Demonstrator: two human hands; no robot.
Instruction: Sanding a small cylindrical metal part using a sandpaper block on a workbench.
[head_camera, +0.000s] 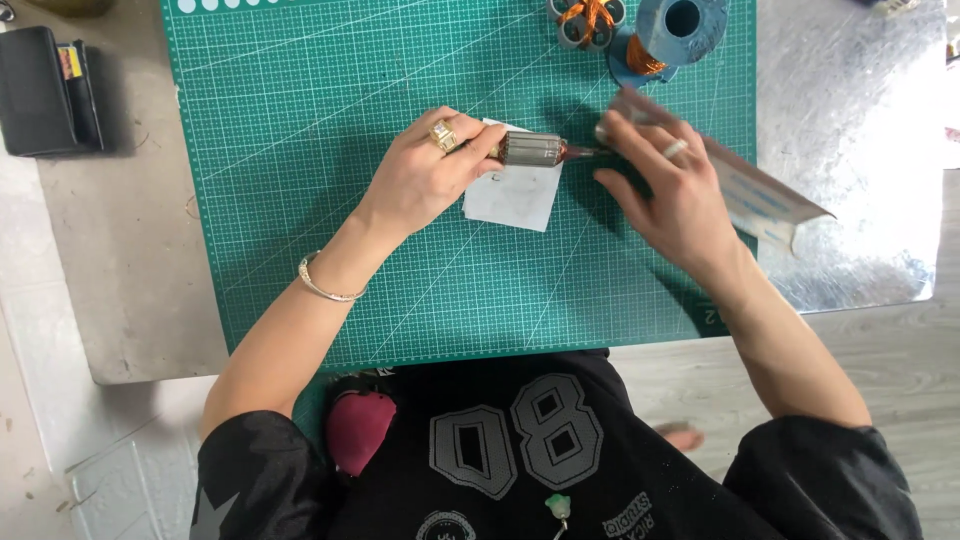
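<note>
your left hand (425, 175) pinches ridged grey motor rotor (530, 149), lying sideways over white paper square (515, 197); your right hand (668, 190) fingers pinch its reddish shaft end.

We see the grey, ribbed cylindrical metal rotor core (530, 149) lying horizontal, its thin shaft pointing right, above the small white paper square (513, 195), which lies flat near the centre of the green cutting mat (300, 150).
</note>
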